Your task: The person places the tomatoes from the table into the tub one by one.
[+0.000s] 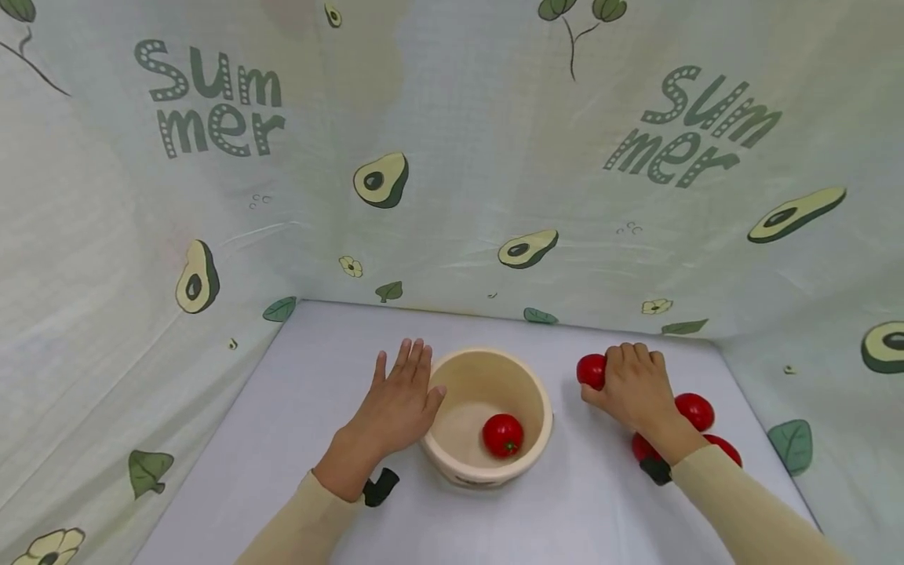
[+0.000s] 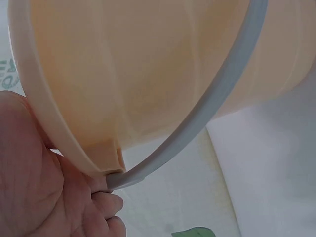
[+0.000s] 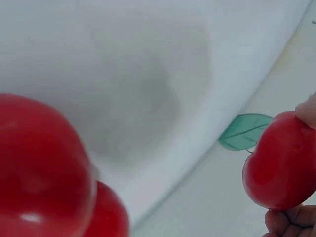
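A cream bucket [image 1: 544, 424] with a grey handle [image 2: 197, 116] stands mid-table, and one red tomato [image 1: 503, 435] lies inside it. My left hand [image 1: 402, 396] is at the bucket's left side, its fingers straight and its thumb by the rim. In the left wrist view, that hand touches the outside of the rim near the handle's joint. My right hand [image 1: 632, 388] pinches another tomato [image 1: 592, 371] between thumb and fingers, to the right of the bucket. Below the right wrist are several more tomatoes [image 1: 694, 411], partly covered by the forearm.
The white tabletop [image 1: 282, 447] has a patterned cloth [image 1: 452, 196] hanging behind it and along both sides. A dark strap piece [image 1: 381, 487] shows at the left wrist, another [image 1: 656, 471] at the right.
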Tool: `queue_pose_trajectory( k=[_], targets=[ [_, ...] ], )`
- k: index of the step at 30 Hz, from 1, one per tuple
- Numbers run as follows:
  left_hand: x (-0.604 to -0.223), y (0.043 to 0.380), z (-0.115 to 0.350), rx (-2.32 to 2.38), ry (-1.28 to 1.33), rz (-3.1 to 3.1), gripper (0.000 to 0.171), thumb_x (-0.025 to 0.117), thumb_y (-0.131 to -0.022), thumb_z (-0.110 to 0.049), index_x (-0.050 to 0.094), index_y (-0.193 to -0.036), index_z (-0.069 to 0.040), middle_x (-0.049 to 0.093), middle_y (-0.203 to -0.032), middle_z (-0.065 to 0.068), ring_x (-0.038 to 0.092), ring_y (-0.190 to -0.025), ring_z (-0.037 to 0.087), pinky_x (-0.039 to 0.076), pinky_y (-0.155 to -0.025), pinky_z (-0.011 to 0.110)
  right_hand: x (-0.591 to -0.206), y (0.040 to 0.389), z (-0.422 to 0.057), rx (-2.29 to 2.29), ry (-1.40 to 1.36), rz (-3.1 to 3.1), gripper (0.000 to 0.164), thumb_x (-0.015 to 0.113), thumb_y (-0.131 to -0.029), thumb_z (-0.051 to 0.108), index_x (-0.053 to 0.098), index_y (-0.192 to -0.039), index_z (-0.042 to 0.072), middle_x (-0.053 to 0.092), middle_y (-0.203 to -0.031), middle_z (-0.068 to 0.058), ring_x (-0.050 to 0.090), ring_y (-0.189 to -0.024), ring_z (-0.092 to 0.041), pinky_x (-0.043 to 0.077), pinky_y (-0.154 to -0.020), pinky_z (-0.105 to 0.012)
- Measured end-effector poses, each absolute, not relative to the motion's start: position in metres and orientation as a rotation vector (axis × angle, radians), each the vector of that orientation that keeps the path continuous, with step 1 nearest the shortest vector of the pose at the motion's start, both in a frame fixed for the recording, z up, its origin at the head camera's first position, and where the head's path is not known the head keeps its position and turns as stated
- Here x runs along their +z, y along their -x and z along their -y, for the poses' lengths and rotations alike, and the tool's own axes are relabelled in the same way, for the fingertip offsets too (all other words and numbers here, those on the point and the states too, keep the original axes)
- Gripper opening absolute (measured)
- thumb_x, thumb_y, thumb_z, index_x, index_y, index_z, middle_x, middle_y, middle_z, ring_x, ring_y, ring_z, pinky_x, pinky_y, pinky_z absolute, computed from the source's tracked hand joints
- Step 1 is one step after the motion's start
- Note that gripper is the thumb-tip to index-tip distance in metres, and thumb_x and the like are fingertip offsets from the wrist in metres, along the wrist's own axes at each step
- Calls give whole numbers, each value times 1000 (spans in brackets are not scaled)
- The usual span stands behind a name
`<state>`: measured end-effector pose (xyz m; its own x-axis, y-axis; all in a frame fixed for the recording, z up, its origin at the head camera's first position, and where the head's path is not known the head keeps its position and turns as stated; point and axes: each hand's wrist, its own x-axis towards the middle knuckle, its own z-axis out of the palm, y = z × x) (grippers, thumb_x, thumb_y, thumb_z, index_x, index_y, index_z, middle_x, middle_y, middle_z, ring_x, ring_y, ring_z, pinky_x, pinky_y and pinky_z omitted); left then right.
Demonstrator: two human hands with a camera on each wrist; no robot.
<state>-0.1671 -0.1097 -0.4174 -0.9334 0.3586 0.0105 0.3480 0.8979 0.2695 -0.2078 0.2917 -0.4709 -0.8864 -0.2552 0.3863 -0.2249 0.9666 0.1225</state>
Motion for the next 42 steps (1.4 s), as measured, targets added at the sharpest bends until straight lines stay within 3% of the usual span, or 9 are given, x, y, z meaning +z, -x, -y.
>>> queue_pose_trajectory(
  k=[10,17,26,42],
  targets=[
    [-418,170,111,396,-581,-3018,71,37,-114,-45,23,-166,1,19,-175,18,9,-165,35,4,-130,65,-428,205,-262,-83,-472,2523,62,77,-74,48,57,-95,-7,59,-82,-23,55,-81,-40,45,-70,-54],
    [-420,169,110,396,-551,-3021,72,37,-113,-45,22,-166,1,18,-175,19,9,-165,35,4,-130,64,-384,191,-203,53,-639,2406,67,74,-77,52,59,-105,-7,62,-91,-22,56,-85,-39,44,-72,-50],
    [-420,168,107,400,-533,-3033,72,40,-113,-43,23,-166,2,20,-174,20,11,-164,35,7,-130,63,-409,183,-146,57,-858,2522,58,70,-82,55,63,-105,3,63,-98,-10,57,-95,-28,46,-83,-43],
    [-426,169,107,416,-542,-3051,73,42,-113,-43,25,-165,4,22,-173,21,13,-164,36,11,-130,63,-427,186,-144,18,-851,2603,55,69,-84,55,63,-105,5,62,-94,-7,56,-94,-26,46,-83,-41]
  ],
)
